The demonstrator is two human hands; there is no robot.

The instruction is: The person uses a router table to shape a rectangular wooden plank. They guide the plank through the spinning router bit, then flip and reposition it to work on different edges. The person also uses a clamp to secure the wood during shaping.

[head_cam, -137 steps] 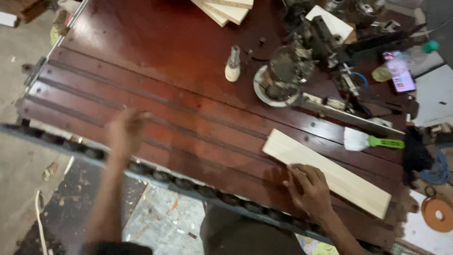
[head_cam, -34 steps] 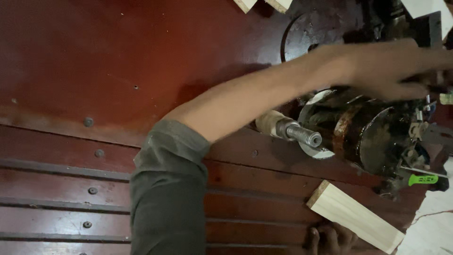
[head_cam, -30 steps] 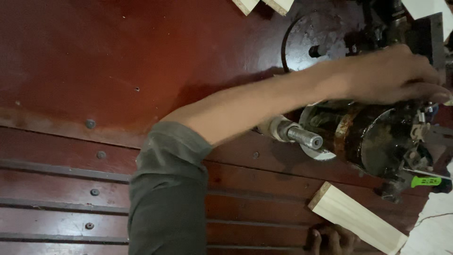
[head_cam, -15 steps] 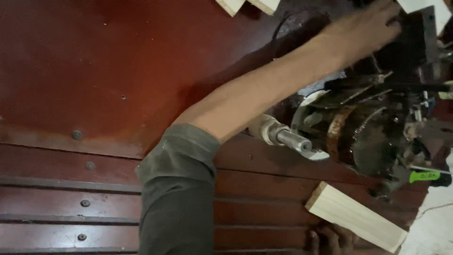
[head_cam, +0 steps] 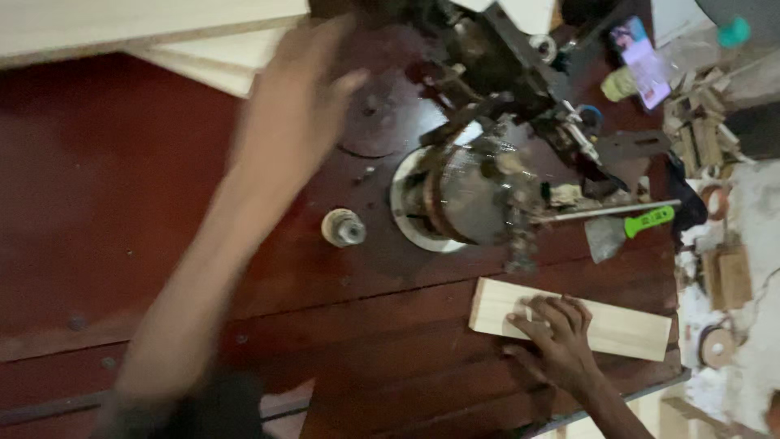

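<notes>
My left hand (head_cam: 301, 106) is stretched far out over the dark red machine table (head_cam: 122, 211), blurred, its fingers apart and holding nothing; it hovers beside a round dark plate (head_cam: 382, 114) and just below a stack of pale boards (head_cam: 162, 32). My right hand (head_cam: 556, 337) rests with spread fingers on a pale wooden board (head_cam: 617, 329) that lies flat near the table's front right edge. Between the hands stands a grimy round motor unit (head_cam: 471, 195) with a small upright spindle (head_cam: 344, 228) to its left.
A scraper with a green handle (head_cam: 630, 226) lies right of the motor. A phone (head_cam: 642, 61), a small bottle (head_cam: 621, 84), wood offcuts (head_cam: 699, 130) and tape rolls (head_cam: 717, 345) clutter the right side. The table's edge runs just beyond the board.
My left arm has pulled back from the machine's top and swung left toward the stacked boards. The view has shifted and widened. My right hand stays on the board.
</notes>
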